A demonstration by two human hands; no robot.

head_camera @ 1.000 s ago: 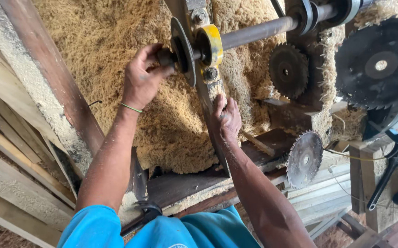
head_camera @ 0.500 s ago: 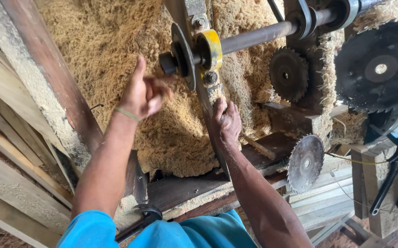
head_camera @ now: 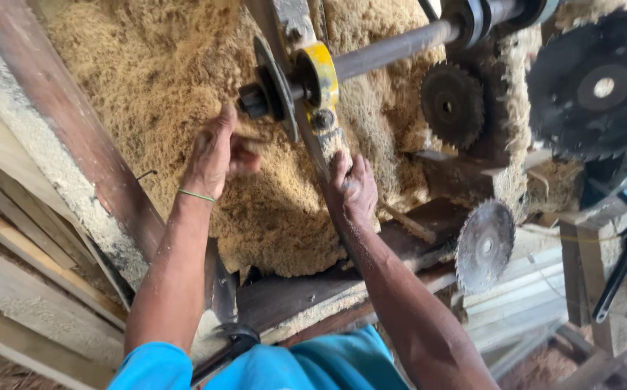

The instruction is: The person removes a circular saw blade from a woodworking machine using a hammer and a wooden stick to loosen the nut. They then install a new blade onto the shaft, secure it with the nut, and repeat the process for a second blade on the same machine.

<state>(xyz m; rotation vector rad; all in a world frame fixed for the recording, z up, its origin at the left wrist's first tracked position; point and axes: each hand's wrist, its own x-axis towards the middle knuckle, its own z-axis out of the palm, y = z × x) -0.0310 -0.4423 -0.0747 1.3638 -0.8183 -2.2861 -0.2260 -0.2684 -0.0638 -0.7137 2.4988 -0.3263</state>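
My right hand (head_camera: pixel 353 189) is clamped on the metal bracket (head_camera: pixel 325 148) just under the yellow bearing (head_camera: pixel 320 76), fingers wrapped round its edge, steadying the frame. My left hand (head_camera: pixel 216 153) holds nothing: it hangs half-curled, fingers blurred, just below and to the left of the dark nut (head_camera: pixel 253 101) at the shaft's end, apart from it. That nut sits outside a dark disc (head_camera: pixel 273 83), and the shaft (head_camera: pixel 393 49) runs from there up to the right.

To do this well, I judge the right hand should keep bearing down on the bracket so nothing swings, while the left comes square onto the nut with fingertips, not the palm, and stays clear of the disc's rim.

Both forearms reach up and forward from the blue shirt (head_camera: pixel 313 365), the left nearly straight with a thin green band (head_camera: pixel 196 194) at the wrist, the right angled in from the lower right. Sawdust (head_camera: pixel 147 87) is heaped behind the hands. Toothed blades (head_camera: pixel 452 102) lie off to the right, well apart.
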